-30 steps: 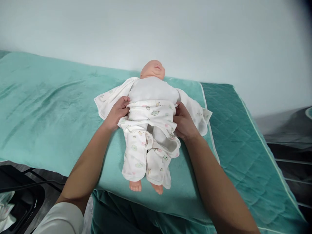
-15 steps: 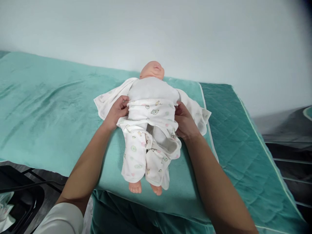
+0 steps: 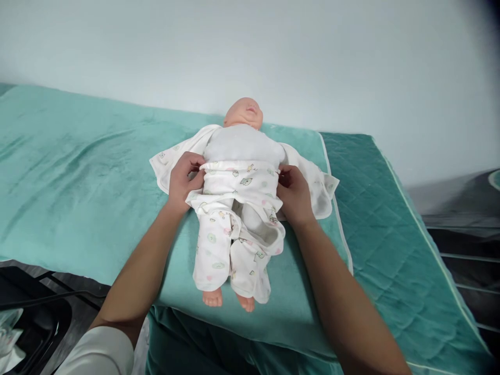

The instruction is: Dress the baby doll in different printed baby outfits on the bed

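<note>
So the baby doll (image 3: 244, 143) is lying on its back on a smooth light green cover (image 3: 86, 192), head over by the pale wall (image 3: 250, 52) and bare feet (image 3: 213, 298) pointing at the person. The printed white pants (image 3: 242, 179) are up around its middle, gaping at the crotch. Left hand (image 3: 185, 179) has a pinching grip on one end of the waistband, and right hand (image 3: 296, 192) is pinching the other end. A white printed top (image 3: 310, 182) sticks out on both sides of the doll, and there's a darker quilted mat (image 3: 394, 234) off to the right.
</note>
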Tool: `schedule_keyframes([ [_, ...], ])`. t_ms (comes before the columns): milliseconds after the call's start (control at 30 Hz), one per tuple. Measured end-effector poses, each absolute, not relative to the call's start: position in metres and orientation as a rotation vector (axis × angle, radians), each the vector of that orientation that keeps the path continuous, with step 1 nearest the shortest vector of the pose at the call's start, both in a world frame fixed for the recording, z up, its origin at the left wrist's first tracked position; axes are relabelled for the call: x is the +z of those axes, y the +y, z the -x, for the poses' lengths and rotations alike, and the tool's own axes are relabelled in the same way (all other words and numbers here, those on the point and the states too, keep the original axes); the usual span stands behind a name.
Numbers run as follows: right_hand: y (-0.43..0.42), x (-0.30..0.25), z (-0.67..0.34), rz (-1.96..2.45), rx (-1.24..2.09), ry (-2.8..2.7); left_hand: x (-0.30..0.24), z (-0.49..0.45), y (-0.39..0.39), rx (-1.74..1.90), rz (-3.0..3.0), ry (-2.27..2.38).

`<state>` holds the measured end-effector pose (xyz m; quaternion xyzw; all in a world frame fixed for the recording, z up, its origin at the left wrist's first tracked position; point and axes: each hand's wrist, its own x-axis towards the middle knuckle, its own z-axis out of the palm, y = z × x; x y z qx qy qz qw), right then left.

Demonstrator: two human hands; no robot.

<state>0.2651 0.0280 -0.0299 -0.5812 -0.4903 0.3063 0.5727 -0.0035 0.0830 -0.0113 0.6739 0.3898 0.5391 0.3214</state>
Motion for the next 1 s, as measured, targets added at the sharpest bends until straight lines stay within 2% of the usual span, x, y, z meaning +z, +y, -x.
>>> schedule_keyframes([
  [133, 0.021, -0.021, -0.26, 1.305, 0.435, -1.189, -0.01, 0.004, 0.085, 1.501, -1.912, 0.903],
  [267, 0.016, -0.01, -0.256, 1.215, 0.316, -1.365, -0.008, 0.005, 0.085, 1.42, -1.916, 0.843],
  [533, 0.027, 0.011, -0.26, 1.245, 0.462, -1.619, -0.009, 0.007, 0.09, 1.141, -1.744, 1.012],
  [767, 0.04, 0.024, -0.265, 1.197, 0.576, -1.896, -0.017, 0.003, 0.109, 1.097, -1.671, 0.96],
  [1000, 0.067, 0.012, -0.266, 1.355, 0.645, -1.663, -0.025, -0.005, 0.126, 1.158, -1.505, 0.994],
])
